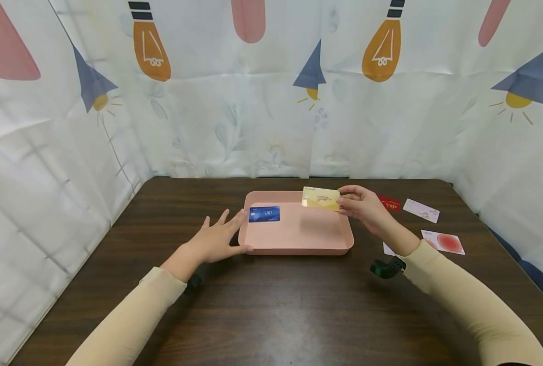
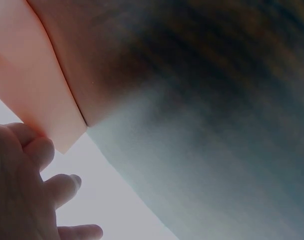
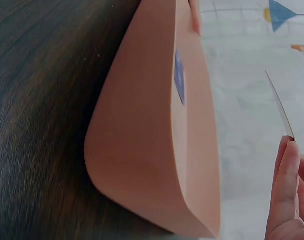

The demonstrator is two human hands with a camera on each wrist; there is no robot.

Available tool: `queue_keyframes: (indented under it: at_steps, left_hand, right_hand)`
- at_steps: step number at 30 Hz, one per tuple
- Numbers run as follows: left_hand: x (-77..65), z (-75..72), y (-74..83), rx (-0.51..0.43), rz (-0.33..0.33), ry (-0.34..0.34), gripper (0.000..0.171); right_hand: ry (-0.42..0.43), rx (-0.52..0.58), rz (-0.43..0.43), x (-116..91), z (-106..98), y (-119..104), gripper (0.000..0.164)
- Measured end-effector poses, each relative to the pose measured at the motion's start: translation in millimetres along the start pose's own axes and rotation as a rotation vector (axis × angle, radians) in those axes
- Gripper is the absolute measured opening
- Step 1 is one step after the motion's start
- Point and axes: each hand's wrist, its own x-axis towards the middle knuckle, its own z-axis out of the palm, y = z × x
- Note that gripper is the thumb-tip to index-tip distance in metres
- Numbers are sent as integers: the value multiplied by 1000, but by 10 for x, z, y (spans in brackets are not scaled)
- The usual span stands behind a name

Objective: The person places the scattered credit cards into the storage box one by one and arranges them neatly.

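Note:
A gold card (image 1: 321, 199) is pinched by its right end between the thumb and fingers of my right hand (image 1: 365, 207), held over the right part of a pink tray (image 1: 308, 251). Seen from the right wrist, the card (image 3: 280, 107) is nearly edge-on, above the tray's rim. Inside the tray at the left lies a blue VIP card (image 1: 264, 214). My left hand (image 1: 216, 239) is spread at the tray's left side, fingertips and thumb right at the rim. In the left wrist view its fingers (image 2: 40, 151) meet the tray wall (image 2: 39, 95).
Right of the tray, on the dark wooden table (image 1: 271, 305), lie a red VIP card (image 1: 389, 203), a pale card (image 1: 421, 210) and a card with a red circle (image 1: 450, 242). Another card (image 1: 388, 249) is partly hidden under my right wrist. A printed curtain (image 1: 271, 127) borders the table behind.

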Motion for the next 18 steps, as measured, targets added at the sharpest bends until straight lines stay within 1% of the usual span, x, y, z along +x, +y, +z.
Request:
queue_keyframes:
  at_steps: [3,6,11,15,18]
  left_hand:
    - [5,-2,2,-3,-4,1,105]
    - [1,3,0,-4,-6,1,105]
    - [2,-3,6,0,-8,-2,104]
    - [1,-15,17,0,-14,-6,104]
    - [2,-15,17,3,-14,-7,104]
  right_hand:
    - [-5,20,18,36,63,19,32]
    - [-16,70,55,72,131,45,31]
    - [-23,144,121,147,266,62,34]
    - [-25,148,137,203,387,76,35]
    - [-26,133,151,250,467,96,40]
